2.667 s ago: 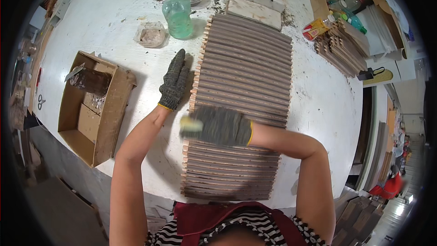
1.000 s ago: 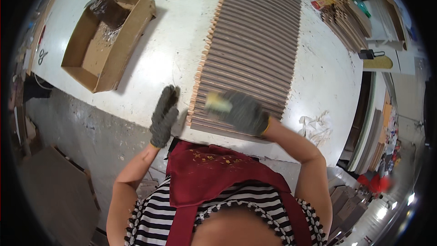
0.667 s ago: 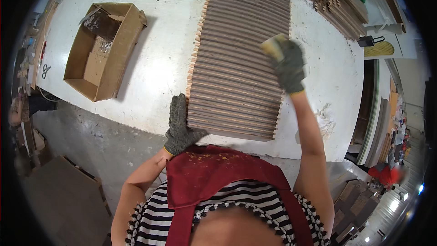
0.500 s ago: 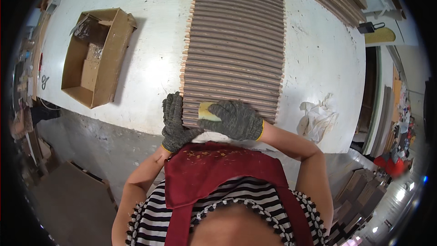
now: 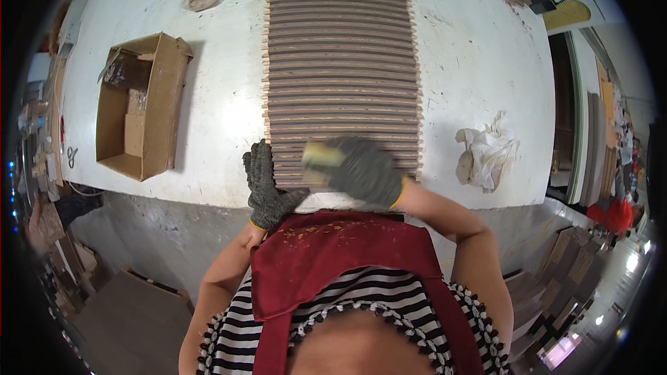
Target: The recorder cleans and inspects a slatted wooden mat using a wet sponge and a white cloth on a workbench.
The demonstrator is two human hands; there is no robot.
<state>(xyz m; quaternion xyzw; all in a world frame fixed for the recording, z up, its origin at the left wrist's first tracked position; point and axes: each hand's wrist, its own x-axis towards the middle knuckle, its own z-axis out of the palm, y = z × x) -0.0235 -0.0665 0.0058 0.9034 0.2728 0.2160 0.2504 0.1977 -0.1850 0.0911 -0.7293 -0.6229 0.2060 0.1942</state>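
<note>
1. Strips [image 5: 340, 62]: grey-brown, packed side by side in one long bank down the middle of the table [image 5: 222, 97], near end close to the person's front. Pale, notched-looking ends show along both sides.
2. Handling, judged by eye: strips look stiff and woody, each probably light, the whole bank likely heavy. Loose pieces could slide out of line; the thin pale ends look the easiest part to chip. Best hold for one: mid-length. For several: squeeze from both outer sides of the group.
3. Left hand [image 5: 267, 186], gloved: fingers straight, held close together, lying along the left ends at the near corner. Thumb spread wide across the near edge. Nothing gripped; seems to brace the corner.
4. Right hand [image 5: 365, 170], gloved, blurred: fingers closed around a yellowish pad [image 5: 318, 156], over the near strips. Curl of each finger: cannot tell. Firm contact of pad with strips: cannot tell either.
5. Pad: probably light, soft, easily squeezed; a grip across its back suits it.
6. About: crumpled white cloth [image 5: 488, 153] to the right; cardboard box [image 5: 160, 111] to the left.
</note>
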